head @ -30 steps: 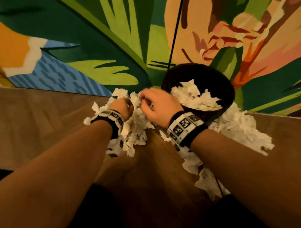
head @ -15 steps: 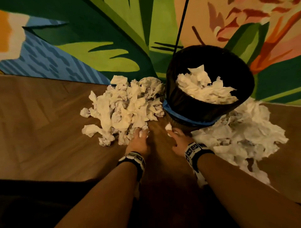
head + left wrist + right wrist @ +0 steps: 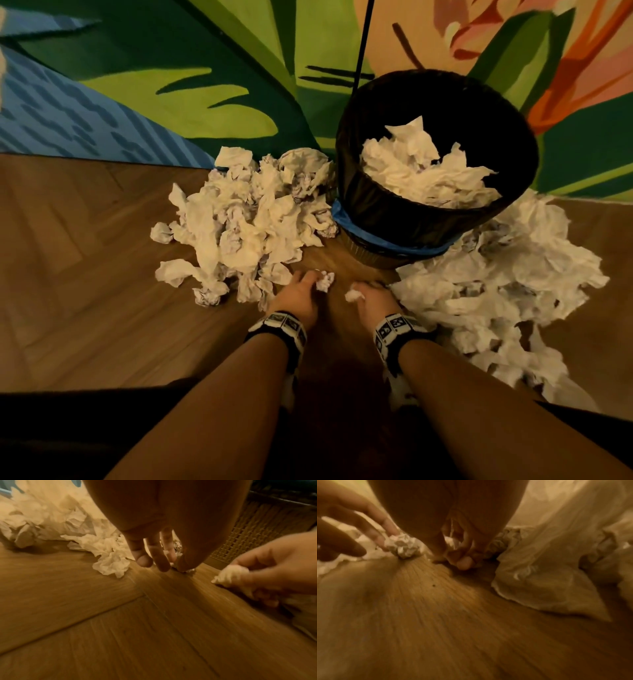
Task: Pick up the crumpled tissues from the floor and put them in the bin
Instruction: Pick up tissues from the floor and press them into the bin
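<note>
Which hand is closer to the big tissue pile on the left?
Left. The left hand touches the near edge of that pile; the right hand sits farther right, across bare floor, pinching a small tissue.

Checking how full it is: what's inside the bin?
The bin, lined with a black bag, holds a heap of crumpled white tissues reaching near the front rim. Whatever lies beneath that heap, and the bottom of the bin, is covered.

Blurred in both wrist views. Behind the bin: base of the right tissue pile, hidden. Right hand fingers seemingly curled round a tissue scrap, grip smeared.
</note>
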The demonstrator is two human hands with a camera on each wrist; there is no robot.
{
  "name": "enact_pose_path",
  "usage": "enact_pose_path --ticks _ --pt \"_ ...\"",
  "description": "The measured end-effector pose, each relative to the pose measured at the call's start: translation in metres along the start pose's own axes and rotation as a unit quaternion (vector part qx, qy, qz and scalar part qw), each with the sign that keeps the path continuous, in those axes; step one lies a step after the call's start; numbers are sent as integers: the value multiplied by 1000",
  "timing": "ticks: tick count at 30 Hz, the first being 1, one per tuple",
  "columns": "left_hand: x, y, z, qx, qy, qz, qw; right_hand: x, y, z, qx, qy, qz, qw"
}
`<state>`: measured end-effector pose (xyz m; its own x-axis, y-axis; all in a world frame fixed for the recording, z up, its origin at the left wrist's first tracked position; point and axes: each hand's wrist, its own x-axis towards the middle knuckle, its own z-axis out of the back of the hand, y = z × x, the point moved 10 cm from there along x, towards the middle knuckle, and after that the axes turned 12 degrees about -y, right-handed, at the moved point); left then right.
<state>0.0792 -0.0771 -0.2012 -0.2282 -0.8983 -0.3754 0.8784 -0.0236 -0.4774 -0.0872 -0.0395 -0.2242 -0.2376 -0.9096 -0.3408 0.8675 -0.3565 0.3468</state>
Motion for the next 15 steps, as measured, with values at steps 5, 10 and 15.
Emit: enact_pose_path --ticks 5,10,15 --pt "-6 -12 0 -41 -14 -48 998 4 11 24 26 -78 -18 996" --pt "6 30 24 -2 -94 61 994 -5 59 20 -5 -51 150 987" --pt "-6 35 -2 110 -16 40 993 -15 56 -15 -74 33 158 984"
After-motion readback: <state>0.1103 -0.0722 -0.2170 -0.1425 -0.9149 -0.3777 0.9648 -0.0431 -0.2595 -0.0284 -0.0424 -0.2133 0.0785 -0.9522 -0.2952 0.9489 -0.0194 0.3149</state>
